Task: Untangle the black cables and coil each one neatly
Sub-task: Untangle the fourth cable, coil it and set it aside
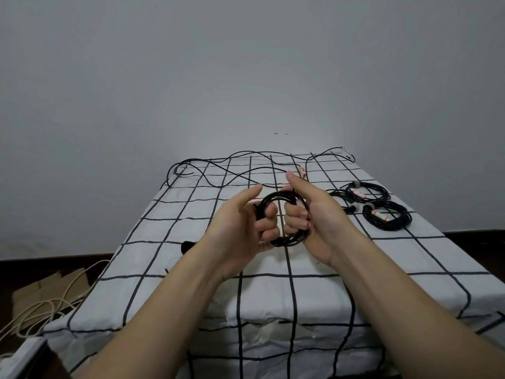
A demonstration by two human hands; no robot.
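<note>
Here our left hand point(240, 228) and right hand point(314, 214) both grasp the coil point(271, 198) by its sides; we should keep its loops flush while binding it.

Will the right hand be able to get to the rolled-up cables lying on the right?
Probably yes: the rolled-up cables lie near the right hand, with only cloth between. But it grips the black coil, so that goes down first.

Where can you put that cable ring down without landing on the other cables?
Bare checked cloth lies left of centre, between the loose cable at the far end and the small black thing at the left edge, and across the near end. Two finished coils crowd the right side.
</note>
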